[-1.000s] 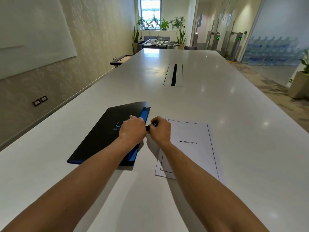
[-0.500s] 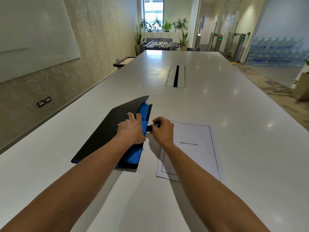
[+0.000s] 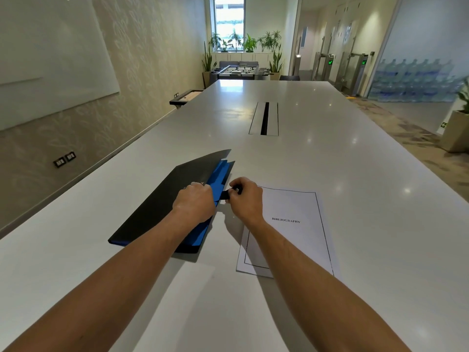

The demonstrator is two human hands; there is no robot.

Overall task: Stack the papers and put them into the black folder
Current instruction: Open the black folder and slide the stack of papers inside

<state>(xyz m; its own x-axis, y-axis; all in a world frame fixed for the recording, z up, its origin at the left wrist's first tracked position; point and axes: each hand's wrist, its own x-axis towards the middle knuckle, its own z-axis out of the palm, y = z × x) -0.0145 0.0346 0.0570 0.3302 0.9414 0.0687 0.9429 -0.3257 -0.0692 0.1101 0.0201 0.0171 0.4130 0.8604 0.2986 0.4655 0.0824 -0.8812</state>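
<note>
A black folder [image 3: 162, 199] with a blue lining lies on the white table, left of centre, its cover raised a little along the right edge. My left hand [image 3: 195, 203] grips that right edge of the cover. My right hand [image 3: 247, 199] pinches the folder's small black strap tab [image 3: 226, 194] just beside it. A stack of white papers [image 3: 289, 232], top sheet printed "BIBLIOGRAPHY", lies flat to the right of the folder, partly under my right forearm.
The long white table [image 3: 355, 199] runs far ahead, with a cable slot [image 3: 264, 118] in its middle. A wall with a whiteboard [image 3: 45, 59] lies to the left, potted plants and a foosball table at the far end.
The folder's cover has lifted a bit more at the right edge, showing more blue lining. Both hands stay at the edge and the tab. The papers have not moved.
</note>
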